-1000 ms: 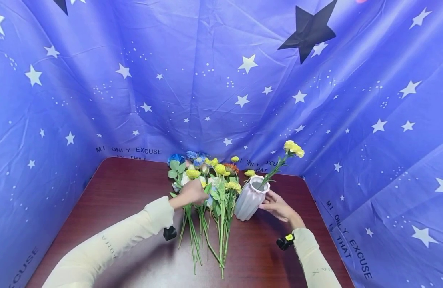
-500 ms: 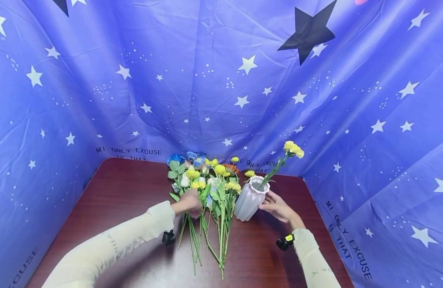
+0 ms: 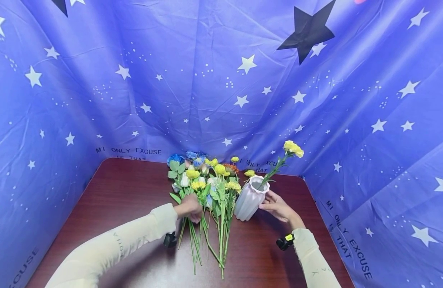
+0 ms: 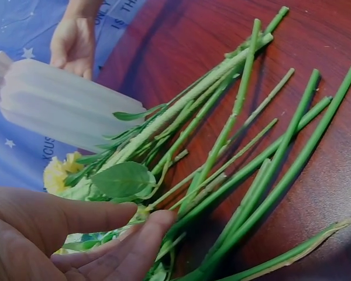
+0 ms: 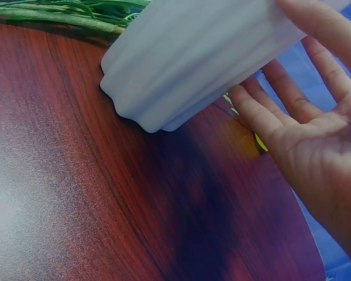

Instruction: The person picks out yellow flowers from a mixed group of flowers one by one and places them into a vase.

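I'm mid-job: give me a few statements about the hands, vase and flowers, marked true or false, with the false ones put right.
1. The right hand is holding the vase. True.
2. The vase contains no flower. False: a yellow flower stands in it.
3. The left hand is at the loose stems. True.
4. Every loose flower is yellow. False: a blue flower and an orange flower lie there too.
5. The loose stems lie on the table. True.
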A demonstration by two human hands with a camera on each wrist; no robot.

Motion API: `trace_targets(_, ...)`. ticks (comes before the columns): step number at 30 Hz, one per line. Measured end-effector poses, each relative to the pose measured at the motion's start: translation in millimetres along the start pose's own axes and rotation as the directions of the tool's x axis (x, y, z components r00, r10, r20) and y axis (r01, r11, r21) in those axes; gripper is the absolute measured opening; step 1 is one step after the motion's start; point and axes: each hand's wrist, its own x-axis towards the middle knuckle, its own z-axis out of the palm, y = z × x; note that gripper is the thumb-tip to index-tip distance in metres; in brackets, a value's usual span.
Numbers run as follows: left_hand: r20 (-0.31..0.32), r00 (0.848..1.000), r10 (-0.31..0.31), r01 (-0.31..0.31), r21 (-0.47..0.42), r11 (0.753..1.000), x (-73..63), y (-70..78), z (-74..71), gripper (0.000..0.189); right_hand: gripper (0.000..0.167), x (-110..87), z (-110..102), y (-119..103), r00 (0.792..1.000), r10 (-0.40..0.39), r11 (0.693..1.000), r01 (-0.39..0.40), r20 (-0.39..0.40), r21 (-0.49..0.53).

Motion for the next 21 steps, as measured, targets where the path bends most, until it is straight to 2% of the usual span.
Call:
trace_targets(14,-0.007,1.000,0.020,-0.020,-0.029,0.999,3.0,-8.9,9.9,0.015,0.070,-0.2,1,0,1.000,-0.005,1.000,0.005,0.002,0.004)
trace_targets(21,-0.006,1.000,0.009,-0.010,-0.088,0.996,7.1,-13.3,14.5,0.017,0.070,0.4,2,-1,1.000,-0.013,1.000,0.013,0.010,0.005)
